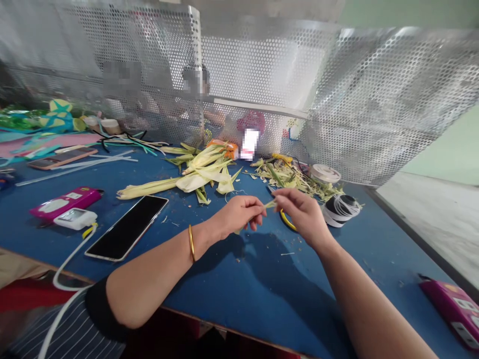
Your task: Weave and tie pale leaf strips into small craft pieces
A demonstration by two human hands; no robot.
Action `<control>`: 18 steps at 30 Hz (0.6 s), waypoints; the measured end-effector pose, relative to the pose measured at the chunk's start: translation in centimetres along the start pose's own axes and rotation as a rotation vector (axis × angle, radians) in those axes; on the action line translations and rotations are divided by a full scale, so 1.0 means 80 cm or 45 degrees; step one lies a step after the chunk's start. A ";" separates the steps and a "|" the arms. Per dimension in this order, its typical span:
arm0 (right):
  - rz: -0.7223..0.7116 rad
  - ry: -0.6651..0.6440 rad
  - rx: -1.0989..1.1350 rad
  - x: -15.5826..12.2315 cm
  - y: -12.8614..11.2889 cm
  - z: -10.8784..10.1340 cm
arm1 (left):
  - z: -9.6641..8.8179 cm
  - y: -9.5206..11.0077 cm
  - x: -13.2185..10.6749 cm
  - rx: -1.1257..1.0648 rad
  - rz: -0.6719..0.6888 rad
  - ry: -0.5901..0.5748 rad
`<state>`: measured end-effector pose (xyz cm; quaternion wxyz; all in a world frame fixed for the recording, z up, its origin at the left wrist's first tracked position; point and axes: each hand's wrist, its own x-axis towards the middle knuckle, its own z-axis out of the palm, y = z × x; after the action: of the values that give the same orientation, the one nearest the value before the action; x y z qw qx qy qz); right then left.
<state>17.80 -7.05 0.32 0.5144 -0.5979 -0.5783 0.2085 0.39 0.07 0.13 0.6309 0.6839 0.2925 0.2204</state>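
My left hand point(239, 214) and my right hand point(304, 214) meet over the blue table point(239, 294). Both pinch a thin pale green leaf strip point(269, 204) that spans the gap between their fingertips. A gold bangle sits on my left wrist. Under my right hand lie yellow-handled scissors point(287, 221), partly hidden. Behind the hands lies a pile of long pale green leaves point(194, 174).
A black phone point(127, 227) lies to the left, beside a pink device point(65, 202) and a white charger with cable point(75, 218). Leaf scraps point(292, 177), a white tape roll point(325, 173) and a wire spool point(341, 208) sit right. A perforated metal screen point(262, 80) stands behind.
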 end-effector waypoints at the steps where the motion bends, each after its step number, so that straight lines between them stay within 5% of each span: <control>1: 0.052 0.130 0.133 0.003 0.001 -0.003 | 0.001 0.001 0.000 -0.159 -0.050 0.016; 3: 0.162 0.355 0.295 0.008 0.003 -0.010 | 0.003 0.002 0.000 -0.427 -0.102 0.060; 5: 0.228 0.382 0.333 0.010 0.005 -0.009 | 0.004 0.003 0.000 -0.632 -0.110 0.096; 11: 0.140 -0.341 0.506 -0.016 0.001 0.047 | 0.005 0.001 0.003 -0.925 0.013 0.175; 18: 0.626 -0.650 0.654 -0.042 -0.004 0.078 | -0.006 0.005 0.006 -1.003 -0.081 0.227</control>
<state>11.54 -7.80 -2.96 0.4221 -0.4999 -0.4566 0.6029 0.48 0.71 0.50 0.8234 0.3587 0.2604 0.3543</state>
